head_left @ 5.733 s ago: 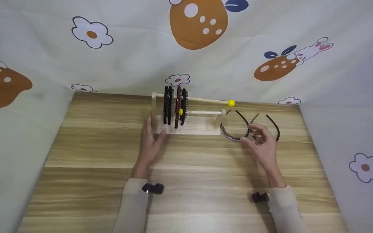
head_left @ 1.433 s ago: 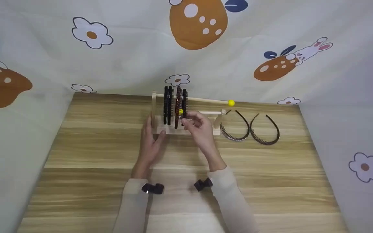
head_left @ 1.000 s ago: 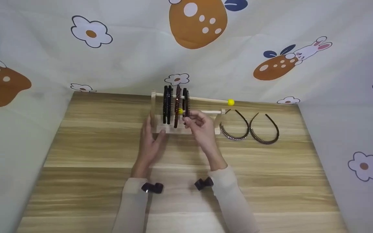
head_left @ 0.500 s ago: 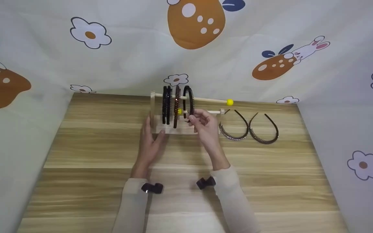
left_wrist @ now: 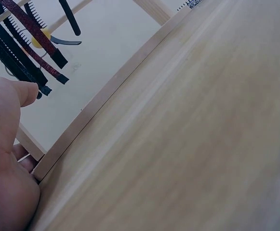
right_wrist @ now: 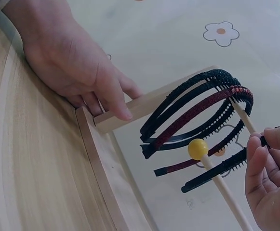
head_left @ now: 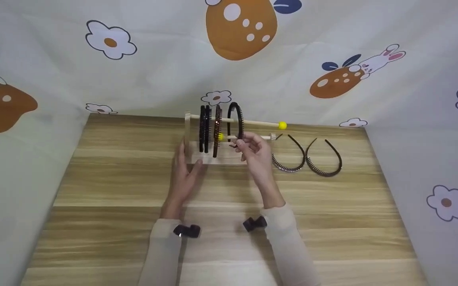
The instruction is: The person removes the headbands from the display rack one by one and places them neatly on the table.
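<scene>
My right hand (head_left: 259, 159) pinches a black toothed headband (head_left: 241, 123) near its lower end. That headband still loops over the upper rod (head_left: 261, 122) of a wooden rack (head_left: 187, 131), turned at an angle and apart from the others. In the right wrist view its free end (right_wrist: 212, 175) points toward the rack's base. Left of it on the same rod hang a dark red headband (head_left: 216, 135) and two black headbands (head_left: 207, 137). My left hand (head_left: 183, 176) holds the rack's left end, thumb at the front and fingers outside the post, as the left wrist view also shows.
Two more headbands lie on the table to the rack's right: one with a sparkly edge (head_left: 300, 147), one plain dark (head_left: 338, 153). A yellow ball (head_left: 282, 125) caps the upper rod; another yellow ball (head_left: 220, 136) caps the lower rod. Patterned cloth (head_left: 165, 71) hangs behind.
My right hand has come from the headbands on the table to the rack and taken hold of the rightmost black headband. It has slid rightward along the rod and swivelled. My left hand stays put.
</scene>
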A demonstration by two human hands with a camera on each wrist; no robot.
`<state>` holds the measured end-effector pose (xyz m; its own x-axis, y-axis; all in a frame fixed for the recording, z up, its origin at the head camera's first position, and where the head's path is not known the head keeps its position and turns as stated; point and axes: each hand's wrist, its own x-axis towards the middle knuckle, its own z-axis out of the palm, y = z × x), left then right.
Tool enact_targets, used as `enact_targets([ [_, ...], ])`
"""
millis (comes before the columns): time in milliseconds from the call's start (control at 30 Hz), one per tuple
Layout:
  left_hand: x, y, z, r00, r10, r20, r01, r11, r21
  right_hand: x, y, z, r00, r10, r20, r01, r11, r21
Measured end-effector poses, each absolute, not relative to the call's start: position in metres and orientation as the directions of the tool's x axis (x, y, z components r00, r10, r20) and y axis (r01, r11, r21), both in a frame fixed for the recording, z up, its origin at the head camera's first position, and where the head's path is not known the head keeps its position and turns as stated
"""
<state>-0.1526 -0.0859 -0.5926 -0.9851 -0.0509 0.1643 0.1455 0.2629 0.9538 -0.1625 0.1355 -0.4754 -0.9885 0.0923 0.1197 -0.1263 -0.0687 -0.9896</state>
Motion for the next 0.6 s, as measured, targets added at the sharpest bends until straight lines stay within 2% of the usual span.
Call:
enact_targets([
  [300, -0.1534, -0.0864, -0.5925, -0.986, -0.053, 0.159, 0.139, 0.269, 0.953, -0.1615, 0.1381, -0.4742, -0.981, 0.119, 0.153, -0.164, -0.09, -0.982],
  [600, -0.1518, -0.0857, -0.5905, -0.99, -0.059, 0.127, 0.108, 0.254, 0.961, -0.1619, 0.1402, -0.4753, -0.976, 0.09, 0.198, -0.206, -0.091, -0.974],
])
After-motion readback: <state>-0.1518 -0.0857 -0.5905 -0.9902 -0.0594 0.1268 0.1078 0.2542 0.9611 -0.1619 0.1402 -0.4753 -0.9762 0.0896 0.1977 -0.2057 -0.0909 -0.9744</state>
